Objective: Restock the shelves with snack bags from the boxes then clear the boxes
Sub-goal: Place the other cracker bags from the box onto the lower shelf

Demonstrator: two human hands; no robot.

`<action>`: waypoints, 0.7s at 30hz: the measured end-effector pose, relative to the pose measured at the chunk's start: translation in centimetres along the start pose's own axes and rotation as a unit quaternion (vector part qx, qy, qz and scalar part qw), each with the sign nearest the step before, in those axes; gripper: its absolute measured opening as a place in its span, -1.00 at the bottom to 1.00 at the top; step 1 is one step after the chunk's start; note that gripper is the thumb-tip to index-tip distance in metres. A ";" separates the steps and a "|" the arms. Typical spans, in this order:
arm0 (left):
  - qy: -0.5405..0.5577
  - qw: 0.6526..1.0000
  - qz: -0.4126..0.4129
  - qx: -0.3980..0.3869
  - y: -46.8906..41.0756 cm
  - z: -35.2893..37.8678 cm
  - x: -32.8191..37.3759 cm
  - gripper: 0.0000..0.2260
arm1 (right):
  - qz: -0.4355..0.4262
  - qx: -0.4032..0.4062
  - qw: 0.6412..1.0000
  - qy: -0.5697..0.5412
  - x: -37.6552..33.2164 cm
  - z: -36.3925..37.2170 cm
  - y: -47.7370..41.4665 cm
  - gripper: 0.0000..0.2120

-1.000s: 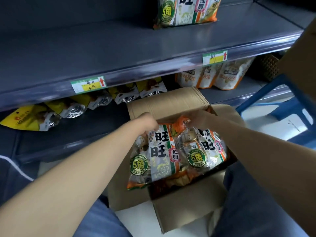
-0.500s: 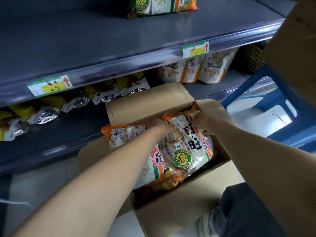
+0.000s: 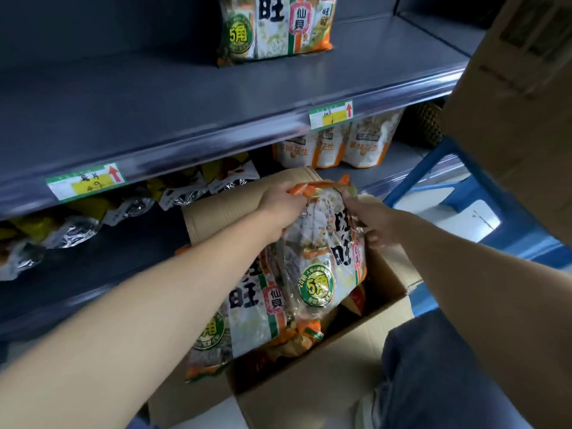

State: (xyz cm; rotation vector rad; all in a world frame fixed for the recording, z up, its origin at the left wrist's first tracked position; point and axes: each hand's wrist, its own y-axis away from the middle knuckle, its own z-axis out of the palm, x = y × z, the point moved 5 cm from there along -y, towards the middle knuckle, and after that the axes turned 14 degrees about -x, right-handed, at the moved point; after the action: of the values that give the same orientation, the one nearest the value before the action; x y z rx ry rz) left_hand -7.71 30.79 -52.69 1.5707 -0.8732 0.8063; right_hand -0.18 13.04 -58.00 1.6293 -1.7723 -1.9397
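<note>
We are holding snack bags (image 3: pixel 322 261) over the box (image 3: pixel 325 379): left hand (image 3: pixel 283 207) gripping their top edge, right hand (image 3: pixel 370 219) clasping the side.

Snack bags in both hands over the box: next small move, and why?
Probably lift the snack bags up onto the upper shelf, beside the matching bag standing there. Left hand and right hand both grip their top edge, they hang partly out of the open box, and the shelf is mostly bare.
</note>
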 end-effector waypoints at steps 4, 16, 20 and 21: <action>-0.033 0.997 0.073 -0.004 1.5 -1.8 4.7 -0.79 | -0.050 -0.074 0.991 -0.097 -2.3 -1.4 2.9 -0.51; -0.015 0.958 0.209 0.197 3.1 -9.2 16.7 -0.93 | -0.274 -0.069 0.954 -0.101 -18.2 -5.1 7.7 -0.84; 0.018 0.944 0.218 0.245 2.2 -11.9 20.1 -0.87 | -0.351 -0.016 0.930 -0.110 -23.8 -7.0 8.2 -0.82; 0.022 0.942 0.220 0.252 1.8 -12.2 20.9 -0.89 | -0.369 0.010 0.923 -0.107 -25.0 -7.6 8.2 -0.77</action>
State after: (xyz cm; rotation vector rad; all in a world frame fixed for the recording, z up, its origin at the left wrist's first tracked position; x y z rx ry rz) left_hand 0.50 40.28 -31.86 1.8079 -1.0580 1.4723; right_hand 11.46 20.87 -34.44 2.4285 -1.3205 -2.4575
